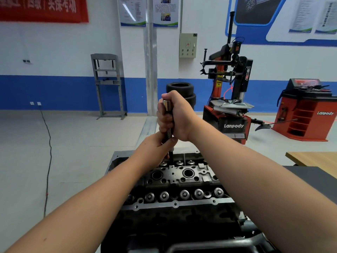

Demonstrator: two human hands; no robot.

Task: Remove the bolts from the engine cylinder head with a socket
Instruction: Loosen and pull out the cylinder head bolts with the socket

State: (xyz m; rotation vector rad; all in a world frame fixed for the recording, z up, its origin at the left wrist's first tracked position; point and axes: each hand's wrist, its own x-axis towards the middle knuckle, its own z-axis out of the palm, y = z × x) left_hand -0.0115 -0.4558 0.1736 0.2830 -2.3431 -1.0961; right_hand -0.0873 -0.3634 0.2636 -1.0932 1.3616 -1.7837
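The socket wrench (168, 128) stands nearly upright over the far side of the engine cylinder head (182, 179), its lower end dropping into a bolt recess. The right hand (176, 115) is wrapped round the upper handle, while the left hand (156, 145) pinches the shaft just below, nearer the head. The bolt itself is hidden.

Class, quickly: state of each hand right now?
Left hand: closed round the lower shaft of the socket tool.
Right hand: closed round the tool's upper end.

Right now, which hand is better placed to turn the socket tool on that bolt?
Right. The right hand grips the top of the socket tool, where it has leverage. The left hand pinches the shaft low, just above the cylinder head, better suited to steadying it.
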